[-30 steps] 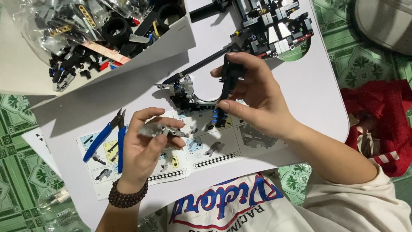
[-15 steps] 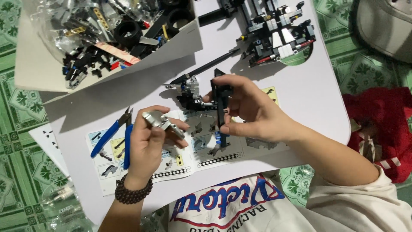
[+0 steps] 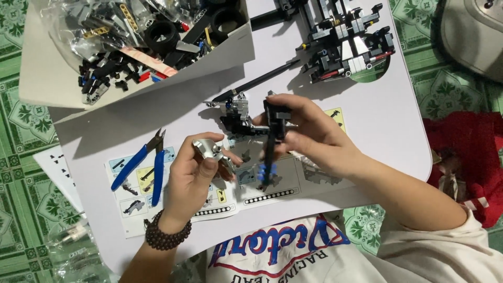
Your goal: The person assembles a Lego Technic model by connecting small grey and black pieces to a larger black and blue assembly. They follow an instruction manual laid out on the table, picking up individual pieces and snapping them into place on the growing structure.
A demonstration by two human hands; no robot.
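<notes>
Black-and-grey brick assembly (image 3: 257, 123) held above instruction booklet (image 3: 230, 178), mid-table. Right hand (image 3: 309, 139) fingers clamped on its black upright beam, blue connector at lower end. Left hand (image 3: 196, 175) fingers pinched around small silver part (image 3: 208, 149), just beside assembly, not touching. Step judged: fitting silver part; calls for lining up with assembly. Blue-handled cutters (image 3: 144, 165) left; parts box (image 3: 141, 42), half-built model (image 3: 346, 42) beyond.
</notes>
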